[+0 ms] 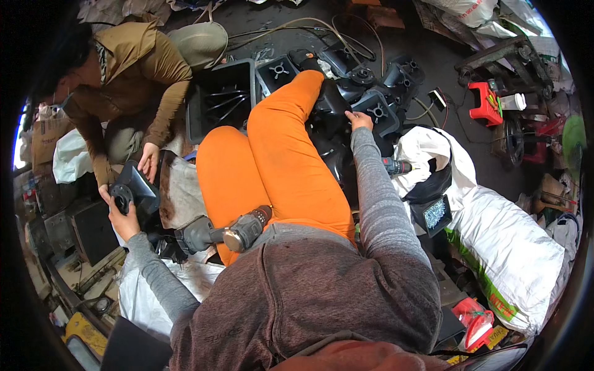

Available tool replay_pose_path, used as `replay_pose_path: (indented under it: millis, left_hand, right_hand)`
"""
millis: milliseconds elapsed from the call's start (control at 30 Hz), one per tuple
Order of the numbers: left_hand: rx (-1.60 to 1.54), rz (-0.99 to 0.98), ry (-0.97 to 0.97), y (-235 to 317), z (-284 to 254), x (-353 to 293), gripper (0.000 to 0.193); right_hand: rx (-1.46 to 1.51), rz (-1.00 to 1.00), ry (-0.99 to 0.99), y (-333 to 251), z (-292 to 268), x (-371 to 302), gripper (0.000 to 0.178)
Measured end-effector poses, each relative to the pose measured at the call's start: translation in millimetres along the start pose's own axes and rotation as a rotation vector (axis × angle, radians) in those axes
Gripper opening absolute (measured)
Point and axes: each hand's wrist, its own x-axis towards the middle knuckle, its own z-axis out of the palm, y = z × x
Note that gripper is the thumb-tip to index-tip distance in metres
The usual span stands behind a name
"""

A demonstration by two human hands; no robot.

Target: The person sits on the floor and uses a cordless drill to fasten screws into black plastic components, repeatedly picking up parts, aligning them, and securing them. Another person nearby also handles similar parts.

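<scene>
At the left, my left hand [124,222] grips the round hub of a black plastic part [146,193] with a flared, square body. A co-worker's two hands also touch that part. My right hand [360,121] is stretched out to the front, its fingers closed on the edge of a dark, glossy plastic housing [332,105]. The far side of that grip is hidden. Across my lap lies a grey cordless drill [247,230], which neither hand touches. Another drill [396,166] rests beside my right forearm.
Several black square parts with star-shaped hubs [377,110] lie ahead. A black crate [191,105] stands between me and the co-worker [145,55]. To the right are a tray of screws [435,213], a white sack [507,247] and a red tool [482,104]. Hoses cross the floor.
</scene>
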Motion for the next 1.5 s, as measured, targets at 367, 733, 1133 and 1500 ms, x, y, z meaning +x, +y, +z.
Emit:
replay_pose_path:
  millis: [367,733,1133,1500]
  left_hand:
    - [-0.619,0.365,-0.392,181,-36,-93,0.040]
    - [-0.640,0.476,-0.447,180,-10,-82,0.040]
    - [-0.238,0.607,-0.543,234,156,54,0.038]
    - [0.253,0.760,-0.608,298,285,100,0.032]
  right_hand:
    - [0.522,-0.187,0.153,-60,-134,-30,0.035]
    - [0.525,-0.189,0.153,-56,-173,-52,0.027]
    - [-0.281,-0.050,-0.133,36,-33,-44,0.047]
    - [1.134,0.513,-0.574,4,-113,-100,0.042]
